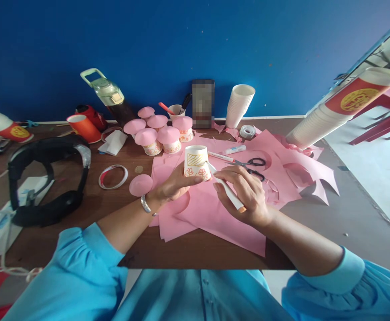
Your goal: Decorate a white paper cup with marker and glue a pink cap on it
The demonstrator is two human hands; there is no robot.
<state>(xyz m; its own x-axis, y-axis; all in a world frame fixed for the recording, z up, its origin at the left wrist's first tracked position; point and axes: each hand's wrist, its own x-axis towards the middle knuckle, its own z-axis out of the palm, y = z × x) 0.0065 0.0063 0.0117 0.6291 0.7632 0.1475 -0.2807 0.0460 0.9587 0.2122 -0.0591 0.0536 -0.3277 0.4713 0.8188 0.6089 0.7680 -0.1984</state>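
My left hand (pixel 176 185) grips a small white paper cup (pixel 195 156), held upside down, with a yellow hatched window and red flowers drawn on its side. In my right hand (pixel 244 194) is a white marker (pixel 230 194) with an orange end, its tip against or close by the cup's right side. Beneath both hands lie pink paper sheets (pixel 215 218). Just left of my left wrist sits a pink paper cone (pixel 141 185). Farther back stand several decorated cups with pink cone tops (pixel 169 134).
Scissors (pixel 256 162), a glue stick (pixel 235 150) and a tape roll (pixel 247 131) lie on or beside the pink paper. Cup stacks (pixel 240 107) stand at the back and right. A bottle (pixel 109 96), red cup (pixel 84 128) and black headset (pixel 49 183) are on the left.
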